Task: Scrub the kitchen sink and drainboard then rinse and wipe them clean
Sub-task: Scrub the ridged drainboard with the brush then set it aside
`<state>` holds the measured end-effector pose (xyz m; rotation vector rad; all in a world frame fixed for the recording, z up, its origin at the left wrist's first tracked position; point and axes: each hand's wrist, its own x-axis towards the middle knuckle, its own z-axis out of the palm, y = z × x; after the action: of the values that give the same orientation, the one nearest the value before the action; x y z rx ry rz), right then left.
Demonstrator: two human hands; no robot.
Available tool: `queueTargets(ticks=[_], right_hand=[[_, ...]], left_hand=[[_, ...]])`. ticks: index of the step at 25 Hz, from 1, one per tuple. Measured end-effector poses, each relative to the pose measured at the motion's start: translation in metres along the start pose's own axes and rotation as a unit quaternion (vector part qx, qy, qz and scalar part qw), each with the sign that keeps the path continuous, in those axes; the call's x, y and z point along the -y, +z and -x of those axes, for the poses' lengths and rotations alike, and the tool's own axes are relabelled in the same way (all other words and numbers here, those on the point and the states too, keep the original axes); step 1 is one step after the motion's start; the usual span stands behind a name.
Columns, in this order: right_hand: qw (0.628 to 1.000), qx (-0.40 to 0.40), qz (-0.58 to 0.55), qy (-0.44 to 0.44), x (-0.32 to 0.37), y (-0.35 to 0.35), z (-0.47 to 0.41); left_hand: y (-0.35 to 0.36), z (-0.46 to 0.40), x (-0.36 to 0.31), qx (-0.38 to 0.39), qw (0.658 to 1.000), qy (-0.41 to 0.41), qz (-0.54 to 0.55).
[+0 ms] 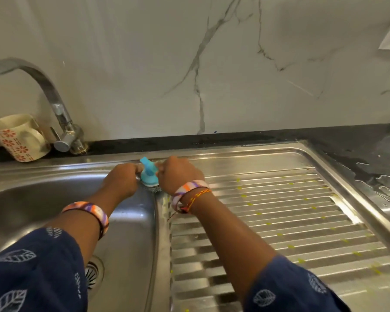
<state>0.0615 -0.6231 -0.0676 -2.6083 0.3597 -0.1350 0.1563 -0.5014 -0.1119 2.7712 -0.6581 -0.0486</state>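
Observation:
A blue-handled scrubber (148,174) with a steel-wool pad stands on the far end of the ridge between the steel sink basin (38,206) and the ribbed drainboard (279,212). My left hand (122,179) and my right hand (178,174) sit on either side of it, fingers curled in against its base. The fingertips are hidden behind the hands. Small yellow-green soap spots dot the drainboard ribs. The sink drain (94,272) shows beside my left sleeve.
A chrome tap (61,118) rises at the back left, with a white floral mug (18,137) beside it. A wet black counter (358,158) runs behind and to the right of the drainboard. A marble wall stands behind.

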Motion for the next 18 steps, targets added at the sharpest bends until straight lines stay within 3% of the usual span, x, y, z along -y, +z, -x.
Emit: queueTargets(ticks=[2, 5, 9, 12, 14, 18], right_hand=[[1.000, 0.003, 0.007, 0.000, -0.026, -0.014, 0.000], [0.997, -0.026, 0.038, 0.068, -0.097, -0.065, 0.006], [0.955, -0.113, 0.077, 0.263, -0.196, -0.142, 0.038], [0.915, -0.144, 0.062, 0.371, -0.217, -0.159, 0.047], [0.920, -0.145, 0.069, 0.359, -0.200, -0.143, 0.035], [0.977, -0.072, 0.023, 0.200, -0.102, -0.075, -0.006]], left_hand=[[0.000, 0.000, 0.001, 0.008, 1.000, -0.011, 0.012], [0.001, 0.001, 0.003, 0.007, 1.000, -0.008, 0.012], [0.007, 0.004, 0.007, -0.003, 1.000, 0.011, -0.003], [0.011, 0.008, 0.003, -0.010, 1.000, -0.002, -0.007], [0.012, 0.009, 0.001, -0.008, 1.000, -0.010, -0.010], [0.012, 0.010, 0.000, -0.002, 1.000, -0.005, -0.024]])
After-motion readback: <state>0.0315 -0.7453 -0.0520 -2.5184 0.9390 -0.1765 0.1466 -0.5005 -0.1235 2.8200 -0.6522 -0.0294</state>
